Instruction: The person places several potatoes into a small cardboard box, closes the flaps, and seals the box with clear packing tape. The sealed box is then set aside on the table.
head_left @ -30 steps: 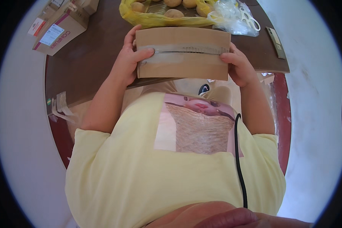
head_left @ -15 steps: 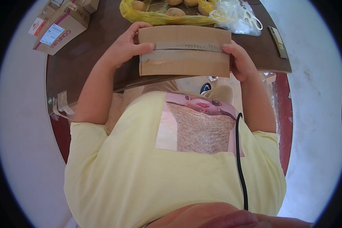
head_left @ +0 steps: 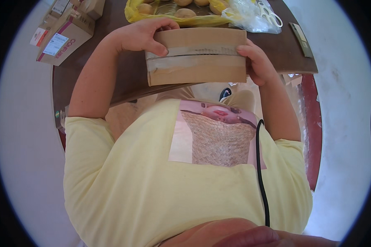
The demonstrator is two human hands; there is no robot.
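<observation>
gripped at its two short ends by the left hand (head_left: pixel 142 36) and the right hand (head_left: pixel 255 64), the taped cardboard box (head_left: pixel 196 55) is held above the near edge of the table (head_left: pixel 123 78), where a slackened grip could drop it onto the lap.

Just one view here, a head-worn fisheye pointing steeply down the wearer's own front, so the yellow shirt (head_left: pixel 152 185) fills the lower half up close. The table (head_left: pixel 123 78) sits farther off along the top edge. Edges bend and go dark toward the round rim. No second view to overlap with.
</observation>
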